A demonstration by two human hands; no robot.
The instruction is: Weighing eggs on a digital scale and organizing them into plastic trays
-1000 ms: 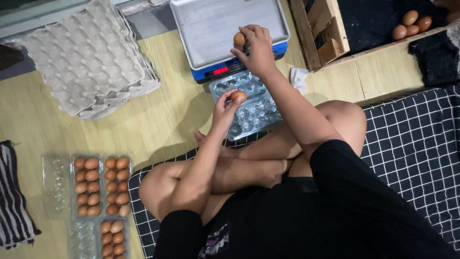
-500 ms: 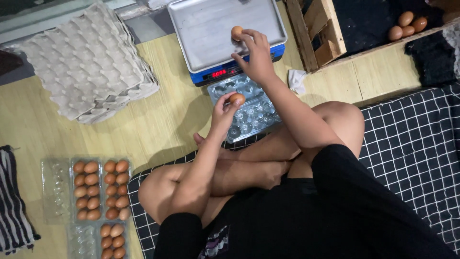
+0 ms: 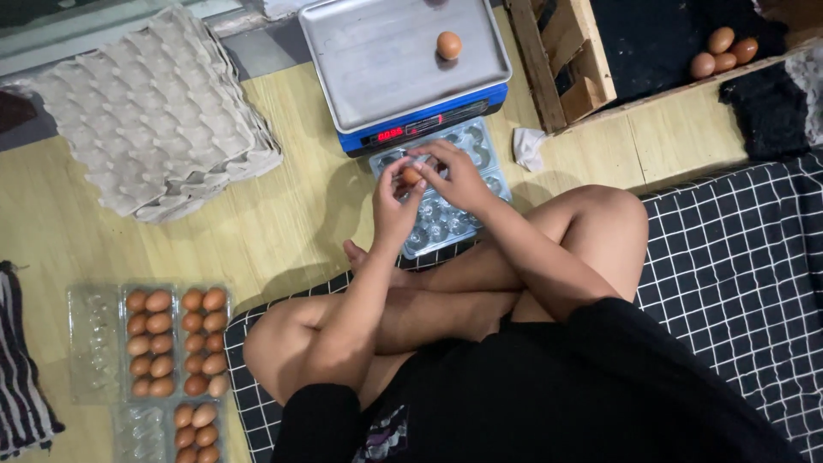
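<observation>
A small brown egg point(image 3: 412, 176) sits pinched between the fingertips of both hands, just above a clear plastic egg tray point(image 3: 446, 219) lying on the wooden floor point(image 3: 291, 206). The left hand point(image 3: 393, 206) curls around the egg from the near side; the right hand point(image 3: 459, 176) closes on it from the other side, fingers bent, partly hiding it. Just beyond the tray stands a blue weighing scale point(image 3: 403, 60) with another egg point(image 3: 448, 45) alone on its steel pan. Grey cardboard egg trays point(image 3: 154, 120) are stacked to the left. Filled clear cartons point(image 3: 171, 343) lie near the crossed legs, the lowest cut off by the frame.
</observation>
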